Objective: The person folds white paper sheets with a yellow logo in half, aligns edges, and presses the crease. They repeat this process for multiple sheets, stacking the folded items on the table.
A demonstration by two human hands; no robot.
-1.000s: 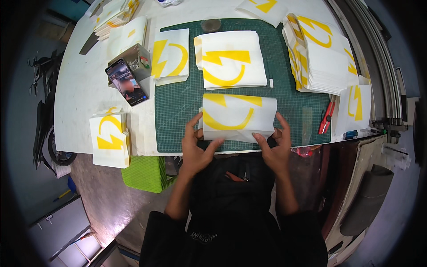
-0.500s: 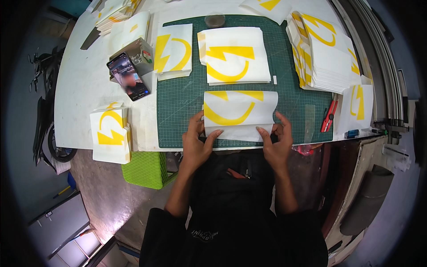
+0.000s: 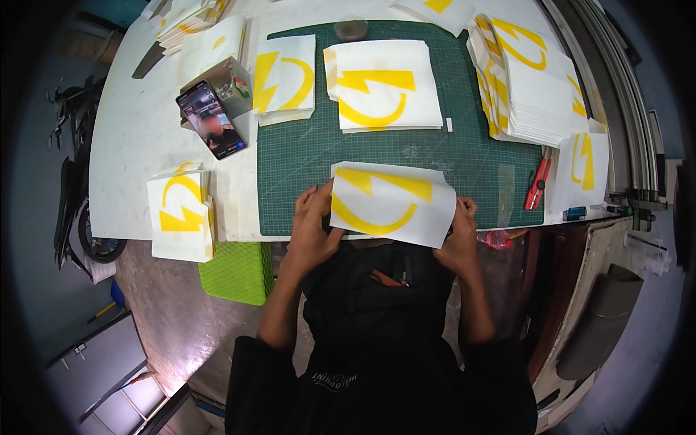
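Observation:
Between my hands is a white paper sheet (image 3: 377, 196) with a yellow printed design, tilted over the front edge of a green cutting mat (image 3: 464, 163). My left hand (image 3: 312, 225) is closed on the sheet's left edge. The right edge is in my right hand (image 3: 460, 232), whose fingers are partly hidden behind the paper. Just beyond lies a stack of printed white sheets (image 3: 388, 61) on the mat. A narrower printed stack (image 3: 285, 101) rests to its left.
A phone (image 3: 214, 122) leans on a small box (image 3: 228, 83) at the left. Tall printed stacks (image 3: 536, 109) stand at the right, near a red cutter (image 3: 537, 185). Another stack (image 3: 181, 239) overhangs the front left edge, beside a green stool (image 3: 233, 272) below.
The sheet has come down toward me and tilted, its right side lower. Its lower part, folded up before, now hangs past the table edge. Both hands have shifted along its sides.

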